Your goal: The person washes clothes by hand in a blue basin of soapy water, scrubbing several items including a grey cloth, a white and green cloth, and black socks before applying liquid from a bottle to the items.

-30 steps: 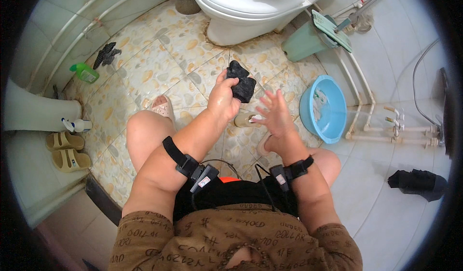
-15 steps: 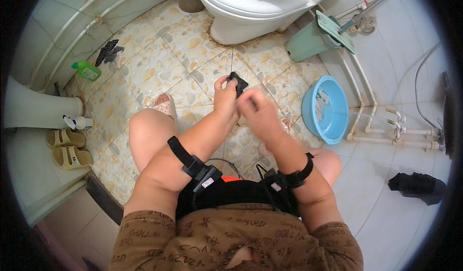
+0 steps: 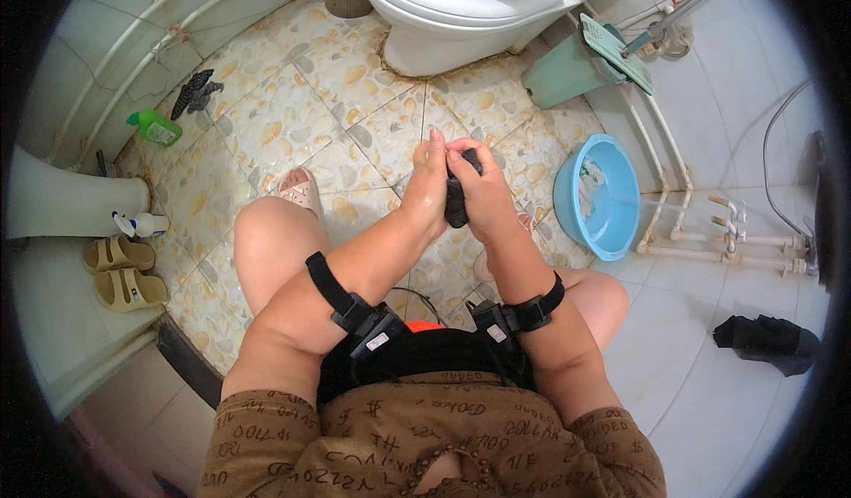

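A small black cloth (image 3: 456, 203), bunched up, is between my two hands above the tiled floor, in front of my knees. My right hand (image 3: 481, 188) is closed around it, thumb and fingers bent over its upper part. Its lower end sticks out below, between my palms. My left hand (image 3: 426, 181) lies along the cloth's left side with fingers stretched forward and a wet sheen on the skin; its palm side is hidden. A light blue basin (image 3: 628, 198) with pale cloth and water in it stands on the floor to the right.
A white toilet (image 3: 421, 32) is ahead, beside a green lidded bin (image 3: 567, 72). Pipes with taps (image 3: 731, 223) run along the right wall. Another black cloth (image 3: 767, 343) lies at right. A green bottle (image 3: 160, 129), dark cloth (image 3: 197, 94) and tan slippers (image 3: 130, 290) are at left.
The black cloth has passed from my left hand's fingers into my right hand, which came in from the right and closed on it. My left fingers have straightened.
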`<state>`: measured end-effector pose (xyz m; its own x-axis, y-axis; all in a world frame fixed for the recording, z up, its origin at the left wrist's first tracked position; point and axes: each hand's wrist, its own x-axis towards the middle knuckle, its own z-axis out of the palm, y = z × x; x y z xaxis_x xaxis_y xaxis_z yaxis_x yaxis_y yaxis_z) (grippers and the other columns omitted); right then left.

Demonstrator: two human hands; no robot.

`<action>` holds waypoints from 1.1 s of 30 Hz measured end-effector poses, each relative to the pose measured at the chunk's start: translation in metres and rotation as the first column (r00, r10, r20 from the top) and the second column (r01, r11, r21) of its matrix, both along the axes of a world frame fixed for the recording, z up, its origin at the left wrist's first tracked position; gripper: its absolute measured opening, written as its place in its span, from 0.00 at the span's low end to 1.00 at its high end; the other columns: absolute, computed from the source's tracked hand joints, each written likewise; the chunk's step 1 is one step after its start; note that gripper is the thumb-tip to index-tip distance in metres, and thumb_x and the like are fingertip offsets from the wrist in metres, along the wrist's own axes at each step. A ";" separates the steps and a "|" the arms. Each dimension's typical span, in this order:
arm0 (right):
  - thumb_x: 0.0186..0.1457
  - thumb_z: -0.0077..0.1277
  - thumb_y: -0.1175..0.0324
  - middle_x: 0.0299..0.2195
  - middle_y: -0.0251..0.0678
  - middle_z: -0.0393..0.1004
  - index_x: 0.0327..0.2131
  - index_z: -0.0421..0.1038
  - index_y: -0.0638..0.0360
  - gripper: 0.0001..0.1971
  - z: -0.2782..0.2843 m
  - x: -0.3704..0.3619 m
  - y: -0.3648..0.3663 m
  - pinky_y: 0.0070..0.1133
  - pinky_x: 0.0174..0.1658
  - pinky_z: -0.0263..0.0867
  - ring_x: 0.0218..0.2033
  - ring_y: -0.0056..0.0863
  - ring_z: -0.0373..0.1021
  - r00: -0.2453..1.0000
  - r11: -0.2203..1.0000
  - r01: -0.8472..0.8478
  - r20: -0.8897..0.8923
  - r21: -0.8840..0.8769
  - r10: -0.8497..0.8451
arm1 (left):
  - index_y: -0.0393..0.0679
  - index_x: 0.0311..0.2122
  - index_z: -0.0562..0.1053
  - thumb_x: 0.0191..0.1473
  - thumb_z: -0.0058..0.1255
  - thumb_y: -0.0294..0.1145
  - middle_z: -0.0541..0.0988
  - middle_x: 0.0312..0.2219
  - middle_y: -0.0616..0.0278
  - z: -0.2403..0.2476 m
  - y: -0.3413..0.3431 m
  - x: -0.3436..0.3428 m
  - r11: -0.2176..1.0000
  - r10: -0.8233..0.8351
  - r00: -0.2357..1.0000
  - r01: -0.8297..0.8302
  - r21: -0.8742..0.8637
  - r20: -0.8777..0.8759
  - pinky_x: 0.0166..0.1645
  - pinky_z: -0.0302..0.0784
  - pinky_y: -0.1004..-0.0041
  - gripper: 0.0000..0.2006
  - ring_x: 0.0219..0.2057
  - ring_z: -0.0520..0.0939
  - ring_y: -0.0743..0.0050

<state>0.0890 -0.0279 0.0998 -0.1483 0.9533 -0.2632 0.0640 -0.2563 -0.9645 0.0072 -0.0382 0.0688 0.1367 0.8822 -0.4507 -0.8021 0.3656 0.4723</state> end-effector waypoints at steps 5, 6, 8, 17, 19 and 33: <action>0.49 0.42 0.64 0.30 0.33 0.65 0.38 0.62 0.57 0.13 0.013 0.018 0.005 0.16 0.33 0.59 0.30 0.20 0.61 0.955 0.973 -0.194 -0.249 -0.125 0.159 | 0.45 0.40 0.61 0.45 0.46 0.39 0.67 0.33 0.61 0.011 -0.010 -0.009 0.917 -0.398 0.917 0.397 0.044 0.028 0.36 0.69 0.74 0.17 0.33 0.71 0.74; 0.50 0.42 0.64 0.31 0.33 0.65 0.41 0.61 0.56 0.14 0.018 0.020 0.006 0.16 0.33 0.60 0.31 0.20 0.61 0.832 0.920 -0.302 -0.540 -0.251 0.126 | 0.43 0.39 0.62 0.44 0.49 0.32 0.68 0.32 0.62 0.013 -0.010 -0.012 0.862 -0.506 0.862 0.507 0.027 -0.024 0.35 0.69 0.75 0.16 0.33 0.71 0.75; 0.51 0.39 0.66 0.31 0.37 0.66 0.45 0.56 0.60 0.17 0.031 0.022 0.001 0.18 0.37 0.61 0.33 0.23 0.63 0.860 0.918 -0.256 -0.505 -0.302 0.074 | 0.41 0.36 0.64 0.41 0.49 0.26 0.69 0.30 0.63 0.018 -0.010 -0.010 0.848 -0.528 0.846 0.520 0.104 0.072 0.32 0.69 0.77 0.13 0.31 0.71 0.76; 0.50 0.40 0.66 0.16 0.25 0.57 0.31 0.62 0.58 0.07 0.009 0.011 0.006 0.09 0.24 0.50 0.21 0.13 0.53 0.982 0.976 -0.190 -0.035 -0.111 0.187 | 0.38 0.37 0.61 0.34 0.50 0.26 0.68 0.28 0.60 0.015 -0.022 0.003 0.872 -0.287 0.857 0.419 0.254 -0.428 0.32 0.67 0.75 0.20 0.28 0.71 0.70; 0.50 0.40 0.66 0.16 0.24 0.56 0.31 0.62 0.58 0.07 0.001 0.008 0.010 0.09 0.24 0.50 0.21 0.12 0.54 0.986 0.981 -0.168 -0.013 -0.101 0.167 | 0.38 0.37 0.60 0.34 0.50 0.26 0.68 0.31 0.58 0.001 -0.021 0.006 0.850 -0.114 0.804 0.382 0.362 -0.583 0.36 0.66 0.73 0.21 0.32 0.71 0.66; 0.45 0.46 0.61 0.31 0.34 0.64 0.38 0.59 0.58 0.17 -0.037 0.059 0.000 0.21 0.31 0.62 0.30 0.25 0.64 0.968 0.918 0.121 -0.160 -0.377 -0.193 | 0.37 0.53 0.36 0.32 0.57 0.34 0.59 0.46 0.47 -0.013 -0.003 0.000 0.859 -0.098 0.280 0.509 0.061 -0.955 0.44 0.64 0.71 0.48 0.39 0.69 0.59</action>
